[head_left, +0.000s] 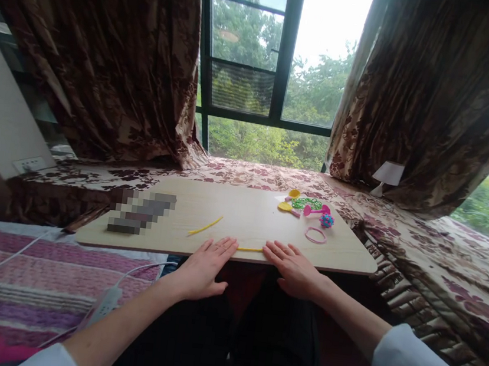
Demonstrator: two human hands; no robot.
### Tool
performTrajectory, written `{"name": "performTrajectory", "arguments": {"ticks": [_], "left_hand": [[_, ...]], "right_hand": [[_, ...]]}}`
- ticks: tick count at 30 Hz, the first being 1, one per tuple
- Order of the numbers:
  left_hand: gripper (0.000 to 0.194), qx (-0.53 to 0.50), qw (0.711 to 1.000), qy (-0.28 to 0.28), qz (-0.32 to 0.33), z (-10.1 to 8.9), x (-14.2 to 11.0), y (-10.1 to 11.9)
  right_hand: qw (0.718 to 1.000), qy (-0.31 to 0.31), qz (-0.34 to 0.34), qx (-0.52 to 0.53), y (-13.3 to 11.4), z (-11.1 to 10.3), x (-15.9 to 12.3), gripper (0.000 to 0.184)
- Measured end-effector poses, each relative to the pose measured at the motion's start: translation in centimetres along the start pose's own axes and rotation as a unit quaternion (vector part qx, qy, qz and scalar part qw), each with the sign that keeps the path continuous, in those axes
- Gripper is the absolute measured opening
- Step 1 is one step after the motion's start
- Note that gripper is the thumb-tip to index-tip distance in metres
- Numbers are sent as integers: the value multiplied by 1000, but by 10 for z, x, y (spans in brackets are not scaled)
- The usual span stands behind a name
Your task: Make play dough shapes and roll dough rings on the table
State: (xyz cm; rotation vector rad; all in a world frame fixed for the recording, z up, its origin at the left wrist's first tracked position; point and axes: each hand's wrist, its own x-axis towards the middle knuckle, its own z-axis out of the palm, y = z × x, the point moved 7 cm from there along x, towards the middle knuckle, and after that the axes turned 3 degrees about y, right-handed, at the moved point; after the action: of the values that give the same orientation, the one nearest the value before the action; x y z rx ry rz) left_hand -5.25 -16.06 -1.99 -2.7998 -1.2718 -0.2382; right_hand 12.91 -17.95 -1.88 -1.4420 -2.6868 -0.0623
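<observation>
My left hand lies flat near the table's front edge, its fingers stretched out over the left end of a thin yellow strand. Over the right end of that strand my right hand rests palm down, also open. The strand's middle shows as a straight line between the two hands; its ends are hidden under the fingers. What it is made of, I cannot tell. A second yellow strand, slightly bent, lies slantwise on the table beyond my left hand.
On the light wooden table a pink ring, a blue-and-pink knobbly ball, a pink toy, yellow scoop-like pieces and a green tangle lie back right. A blurred dark object is at left. A white lamp stands behind.
</observation>
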Motion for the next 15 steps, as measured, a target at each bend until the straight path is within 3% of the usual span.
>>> {"name": "performTrajectory", "arguments": {"ticks": [4,7,11,15], "left_hand": [[84,14,999,-27,-45,0,27,-7],[87,10,1000,20,-22,-3,44,9],[88,-17,1000,-16,1,13,54,31],[89,-22,1000,-14,-2,18,57,34]], "right_hand": [[999,8,21,-32,13,-2,26,88],[999,5,9,-33,21,0,39,91],[998,-43,54,0,50,5,23,103],[990,-67,122,21,74,-3,-1,109]]}}
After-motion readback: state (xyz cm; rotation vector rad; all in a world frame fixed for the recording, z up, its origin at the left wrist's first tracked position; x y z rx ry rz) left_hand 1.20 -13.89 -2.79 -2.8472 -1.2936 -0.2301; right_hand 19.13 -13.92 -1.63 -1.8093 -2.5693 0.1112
